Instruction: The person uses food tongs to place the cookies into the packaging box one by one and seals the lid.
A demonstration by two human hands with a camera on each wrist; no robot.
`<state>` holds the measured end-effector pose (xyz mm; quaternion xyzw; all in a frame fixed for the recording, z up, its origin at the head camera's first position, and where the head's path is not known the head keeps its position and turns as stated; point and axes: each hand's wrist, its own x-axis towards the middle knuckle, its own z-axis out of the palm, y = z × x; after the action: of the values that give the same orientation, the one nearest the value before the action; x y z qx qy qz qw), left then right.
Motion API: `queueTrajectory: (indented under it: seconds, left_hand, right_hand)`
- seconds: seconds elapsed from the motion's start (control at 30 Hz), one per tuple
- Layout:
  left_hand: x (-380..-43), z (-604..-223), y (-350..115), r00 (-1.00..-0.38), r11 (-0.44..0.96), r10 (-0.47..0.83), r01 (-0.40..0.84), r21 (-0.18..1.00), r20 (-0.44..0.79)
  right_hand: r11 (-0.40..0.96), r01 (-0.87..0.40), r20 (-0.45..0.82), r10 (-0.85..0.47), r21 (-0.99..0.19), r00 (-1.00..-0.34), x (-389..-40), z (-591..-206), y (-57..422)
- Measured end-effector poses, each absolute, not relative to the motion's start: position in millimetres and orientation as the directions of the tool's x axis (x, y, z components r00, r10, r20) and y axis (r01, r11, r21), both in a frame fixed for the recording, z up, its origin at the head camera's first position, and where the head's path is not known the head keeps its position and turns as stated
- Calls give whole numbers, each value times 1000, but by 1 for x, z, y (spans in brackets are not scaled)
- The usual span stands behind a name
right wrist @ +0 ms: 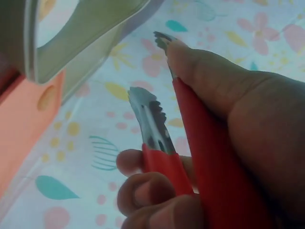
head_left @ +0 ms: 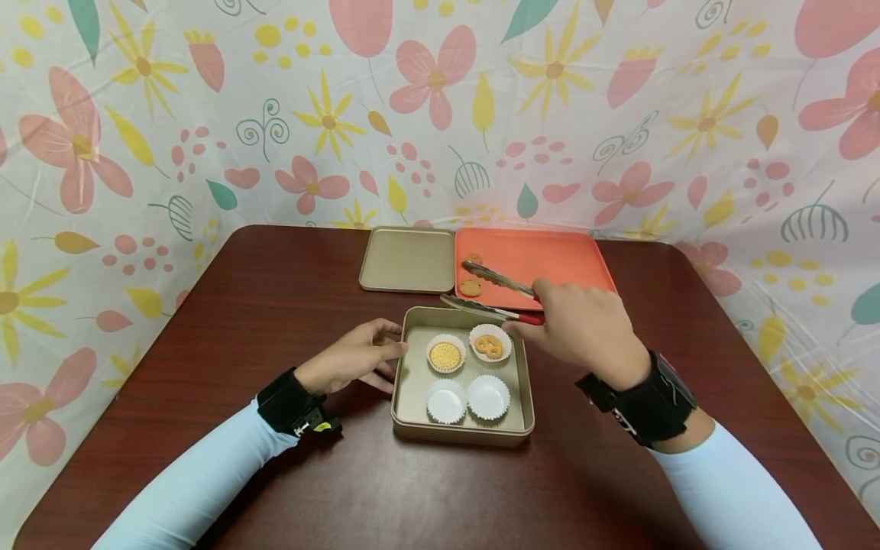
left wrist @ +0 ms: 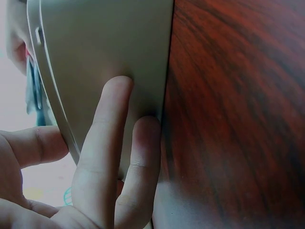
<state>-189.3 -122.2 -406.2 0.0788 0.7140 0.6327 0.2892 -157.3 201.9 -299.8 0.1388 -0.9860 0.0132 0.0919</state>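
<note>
My left hand point(head_left: 364, 355) touches the left side of a square gold tin point(head_left: 462, 437); in the left wrist view two fingers point(left wrist: 102, 138) lie along its wall and the thumb is at the rim. My right hand point(head_left: 587, 321) grips red-handled metal tongs point(head_left: 500, 279), their arms spread with nothing between the tips. They reach over the tin's back edge and the front of an orange tray point(head_left: 543, 263). Four white paper cups sit in the tin: the back two hold a round yellow cracker point(head_left: 444, 356) and a pretzel-shaped biscuit point(head_left: 489, 347); the front two point(head_left: 446, 402) are bare.
On the orange tray's left side lie a round cookie point(head_left: 470, 288) and another point(head_left: 473, 259) behind it, partly covered by the tongs. A shallow gold tray point(head_left: 407, 260) stands left of it. Flowered cloth point(head_left: 309, 122) hangs behind the brown table point(head_left: 275, 305).
</note>
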Motion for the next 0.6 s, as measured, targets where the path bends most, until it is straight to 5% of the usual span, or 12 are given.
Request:
queueTrajectory:
  seconds: [0.6]
  left_hand:
    - [-190, -404, -121, -823, 190, 472, -255, 948, -316]
  right_hand:
    - [987, -157, 129, -151, -40, -980, -243, -314, 206]
